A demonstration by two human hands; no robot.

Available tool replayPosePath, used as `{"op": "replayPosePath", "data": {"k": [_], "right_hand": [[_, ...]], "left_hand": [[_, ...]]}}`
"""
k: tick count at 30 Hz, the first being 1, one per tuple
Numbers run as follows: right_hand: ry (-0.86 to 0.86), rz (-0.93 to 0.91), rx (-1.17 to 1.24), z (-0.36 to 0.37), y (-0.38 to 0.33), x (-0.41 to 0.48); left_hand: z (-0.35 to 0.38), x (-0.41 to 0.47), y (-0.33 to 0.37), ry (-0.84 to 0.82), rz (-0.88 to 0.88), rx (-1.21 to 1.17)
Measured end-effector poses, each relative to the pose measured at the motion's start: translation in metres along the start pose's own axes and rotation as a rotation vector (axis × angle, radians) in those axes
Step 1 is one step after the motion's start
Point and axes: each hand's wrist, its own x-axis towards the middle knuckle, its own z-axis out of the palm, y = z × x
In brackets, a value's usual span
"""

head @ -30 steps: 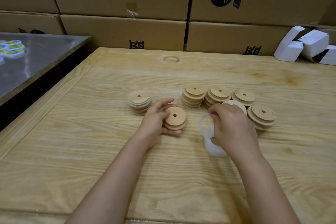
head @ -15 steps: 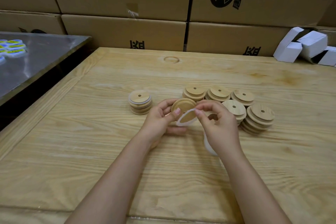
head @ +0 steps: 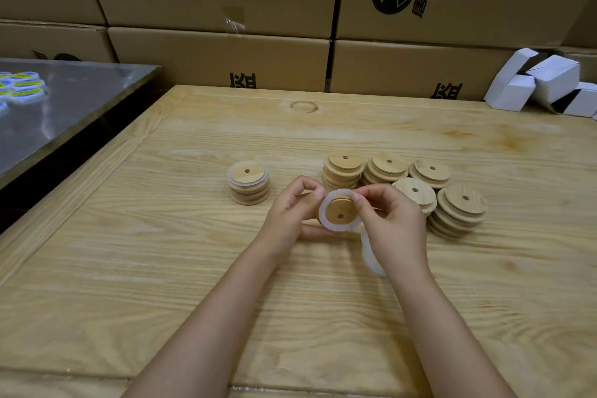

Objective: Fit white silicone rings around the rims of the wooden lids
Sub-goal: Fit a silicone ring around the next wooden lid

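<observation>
- A grey metal table (head: 64, 113) stands at the far left, beside the wooden table (head: 145, 284), with small round labelled items (head: 24, 89) at its edge.
- A short stack of wooden lids (head: 248, 191) sits left of the hands; its top lid has a white ring around the rim.
- The left hand (head: 289, 215) is curled, thumb and fingers gripping the wooden lid (head: 339, 212) at its left side and holding it tilted above the table, its face with the small hole turned toward the camera.
- The white silicone ring (head: 336, 229) lies around this lid's rim, standing out from the wood all the way round.
- The right hand (head: 395, 224) pinches the ring at its upper right edge between thumb and forefinger.
- More translucent white rings (head: 371, 257) show under the right hand; I cannot tell whether they lie on the table or hang from the hand.
- Five stacks of bare lids (head: 460, 207) cluster behind and right of the hands.
- White cartons (head: 549, 81) lie at the far right, against brown cardboard boxes (head: 226, 55).
</observation>
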Motion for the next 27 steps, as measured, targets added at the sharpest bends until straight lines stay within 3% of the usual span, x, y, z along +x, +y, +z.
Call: {"op": "replayPosePath", "data": {"k": [3, 27], "right_hand": [[0.0, 0.008, 0.001, -0.0012, 0.0002, 0.0002], [0.034, 0.052, 0.045, 0.0012, 0.0057, 0.0033]], "left_hand": [[0.0004, 0.0003, -0.0018, 0.04, 0.049, 0.093], [0.0058, 0.0033, -0.0048, 0.231, 0.018, 0.138]]}}
